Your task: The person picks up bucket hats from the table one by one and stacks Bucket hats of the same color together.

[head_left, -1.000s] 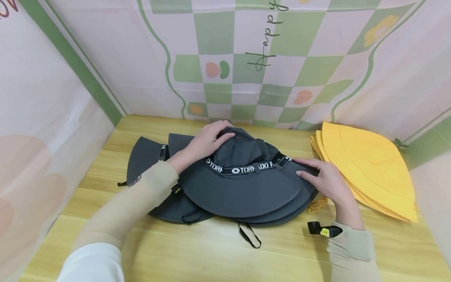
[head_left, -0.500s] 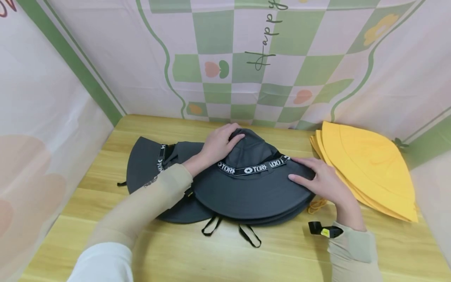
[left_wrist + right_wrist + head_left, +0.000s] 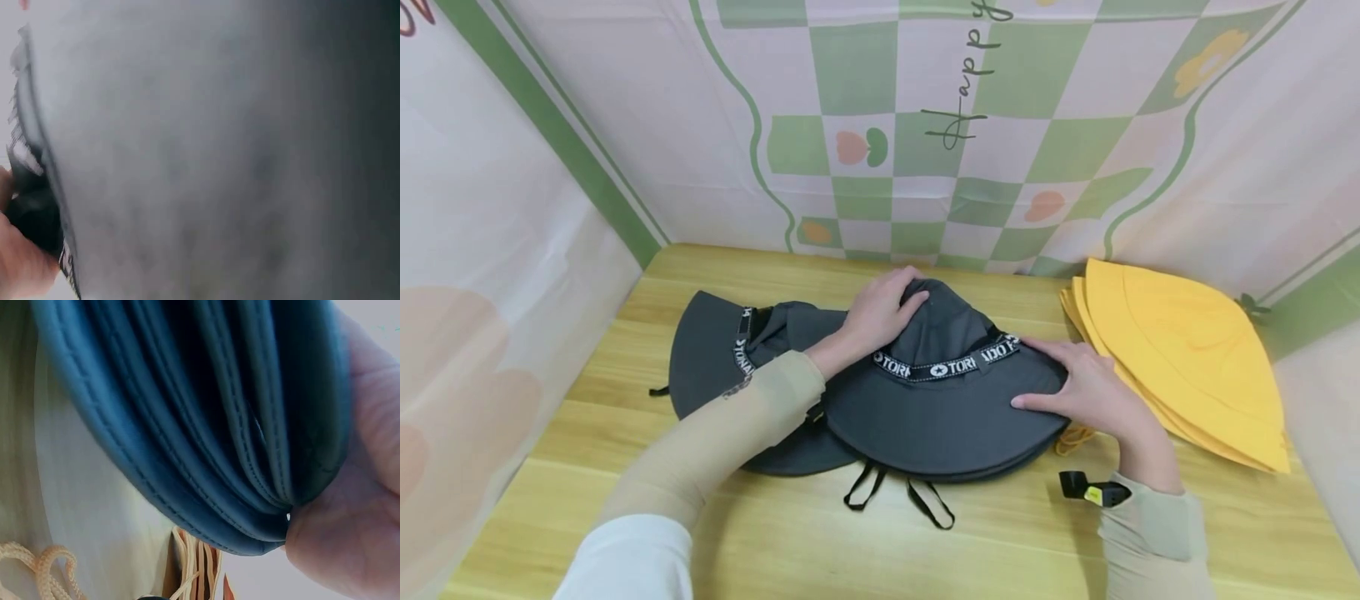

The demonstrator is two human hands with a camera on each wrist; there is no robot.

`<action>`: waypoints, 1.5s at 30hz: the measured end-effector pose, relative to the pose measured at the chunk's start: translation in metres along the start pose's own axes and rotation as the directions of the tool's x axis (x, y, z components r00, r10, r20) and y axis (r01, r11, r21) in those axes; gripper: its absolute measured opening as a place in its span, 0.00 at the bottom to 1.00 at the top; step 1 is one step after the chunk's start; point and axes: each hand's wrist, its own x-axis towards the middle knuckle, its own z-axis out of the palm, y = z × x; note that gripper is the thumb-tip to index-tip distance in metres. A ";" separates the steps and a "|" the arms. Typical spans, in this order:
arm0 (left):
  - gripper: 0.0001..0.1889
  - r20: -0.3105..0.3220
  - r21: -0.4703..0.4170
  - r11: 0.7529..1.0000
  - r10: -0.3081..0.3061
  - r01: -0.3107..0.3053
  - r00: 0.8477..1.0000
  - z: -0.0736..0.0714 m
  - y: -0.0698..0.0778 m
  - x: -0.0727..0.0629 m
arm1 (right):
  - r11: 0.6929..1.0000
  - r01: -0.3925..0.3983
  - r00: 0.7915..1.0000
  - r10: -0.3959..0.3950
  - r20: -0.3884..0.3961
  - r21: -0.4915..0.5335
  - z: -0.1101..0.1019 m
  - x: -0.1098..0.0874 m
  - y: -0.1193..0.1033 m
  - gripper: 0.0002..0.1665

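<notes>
A dark grey bucket hat point(image 3: 925, 425) with a black-and-white lettered band lies on other dark hats of the same kind. My left hand point(image 3: 880, 312) grips its crown, thumb in front and fingertips partly hidden behind. At the right edge, my right hand point(image 3: 1093, 392) rests on the brim with fingers and thumb spread. In the right wrist view, several stacked brims point(image 3: 156, 437) meet the palm. Another dark hat point(image 3: 703, 350) lies to the left, partly under the left forearm. The left wrist view is mostly filled by blurred grey cloth point(image 3: 156, 137).
Several yellow hats point(image 3: 1187, 350) are stacked at the right, with a yellow cord point(image 3: 1075, 437) beside them. Black straps point(image 3: 931, 504) stick out in front of the dark hats. A patterned curtain point(image 3: 857, 75) stands behind the wooden table point(image 3: 880, 554).
My left hand has drawn the top hat to the right, lining it up more closely with the brims beneath. The right hand has stayed at the edge, its thumb farther onto the brim.
</notes>
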 end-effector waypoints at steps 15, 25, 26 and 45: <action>0.36 0.374 -0.107 0.991 -0.031 0.077 0.927 -0.050 -0.062 -0.024 | 0.998 -0.026 0.999 0.027 0.020 -0.049 0.000 0.002 -0.004 0.55; 0.36 0.381 0.015 0.999 0.023 -0.031 0.924 -0.057 -0.070 -0.040 | 0.998 -0.018 1.000 0.018 -0.003 -0.053 0.002 0.002 -0.001 0.54; 0.34 0.376 0.016 0.999 0.028 -0.037 0.926 -0.055 -0.069 -0.041 | 0.998 -0.014 1.000 0.014 -0.004 -0.054 0.002 0.002 -0.001 0.54; 0.22 0.322 -0.077 0.997 0.029 -0.005 0.946 -0.053 -0.067 -0.037 | 0.999 0.033 0.999 -0.033 0.007 -0.040 -0.003 -0.002 0.004 0.48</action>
